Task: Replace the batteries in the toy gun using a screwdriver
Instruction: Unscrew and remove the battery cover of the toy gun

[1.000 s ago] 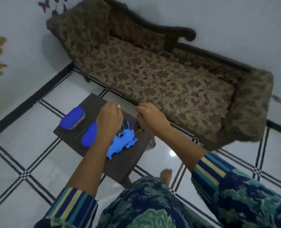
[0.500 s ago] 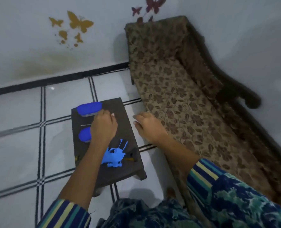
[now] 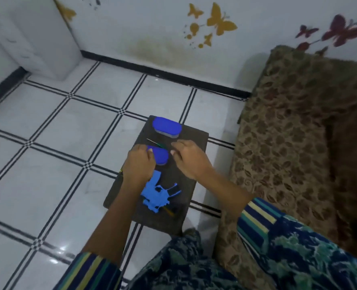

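Toy gun (image 3: 155,192), a bright blue plastic piece with thin prongs on its right side, lies flat on the near half of the small dark brown wooden desk (image 3: 192,131). It sits just below the left wrist, and neither hand is on it. A short orange-handled tool (image 3: 169,211) lies at its near edge, blurred.

The left hand (image 3: 139,164) covers the left end of the nearer blue oval case (image 3: 161,156). Its fingers (image 3: 150,150) are curled down and the thumb tip rests on the case's top, but whether it actually grips the case cannot be told. The right hand (image 3: 189,159) is over the desk just right of that case, with its fingers (image 3: 174,144) loosely spread and holding nothing.

A thin screwdriver with a green handle (image 3: 155,143) lies slantwise between this case and a second blue oval case with a grey base (image 3: 166,127) at the desk's far edge. Neither hand touches it.

The desk stands on a white tiled floor with black double lines (image 3: 68,143). A brown floral sofa (image 3: 288,143) is to its right, and butterfly stickers (image 3: 219,21) are on the wall.
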{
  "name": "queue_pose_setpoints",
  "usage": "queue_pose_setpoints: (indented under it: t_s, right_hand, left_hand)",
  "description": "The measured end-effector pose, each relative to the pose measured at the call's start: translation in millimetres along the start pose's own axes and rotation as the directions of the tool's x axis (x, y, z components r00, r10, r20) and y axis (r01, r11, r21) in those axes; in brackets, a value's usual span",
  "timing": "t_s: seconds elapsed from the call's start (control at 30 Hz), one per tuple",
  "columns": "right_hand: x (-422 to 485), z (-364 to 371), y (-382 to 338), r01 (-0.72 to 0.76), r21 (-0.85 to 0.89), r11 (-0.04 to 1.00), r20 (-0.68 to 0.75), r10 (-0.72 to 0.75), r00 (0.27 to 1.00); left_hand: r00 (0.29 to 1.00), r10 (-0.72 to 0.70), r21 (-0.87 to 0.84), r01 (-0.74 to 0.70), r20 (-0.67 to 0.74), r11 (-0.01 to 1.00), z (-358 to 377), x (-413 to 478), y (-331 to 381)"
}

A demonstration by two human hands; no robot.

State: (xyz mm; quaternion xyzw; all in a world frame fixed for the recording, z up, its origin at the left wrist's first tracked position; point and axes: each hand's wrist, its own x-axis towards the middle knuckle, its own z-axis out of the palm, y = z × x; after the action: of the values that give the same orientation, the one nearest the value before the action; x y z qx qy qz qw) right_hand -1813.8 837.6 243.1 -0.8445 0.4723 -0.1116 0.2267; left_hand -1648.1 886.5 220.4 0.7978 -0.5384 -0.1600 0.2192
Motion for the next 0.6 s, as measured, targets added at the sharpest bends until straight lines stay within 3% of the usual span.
queue_pose_setpoints:
  t_s: [0.4,0.6]
  right_hand:
    - [147.4,39.3,14.6,0.270,-0.007,0.963,0.296,-0.256,0.920]
    - [206.9,83.7,27.4,0.412,0.078,0.908,0.392,-0.408,0.824]
  left_hand:
    - [0.930,-0.357,-0.141,0.342,-0.090,0.929,39.1,73.3,-36.1]
    - [0.831,-0.532,-0.145,0.513,-0.164,0.846,48.1,92.3,-48.2]
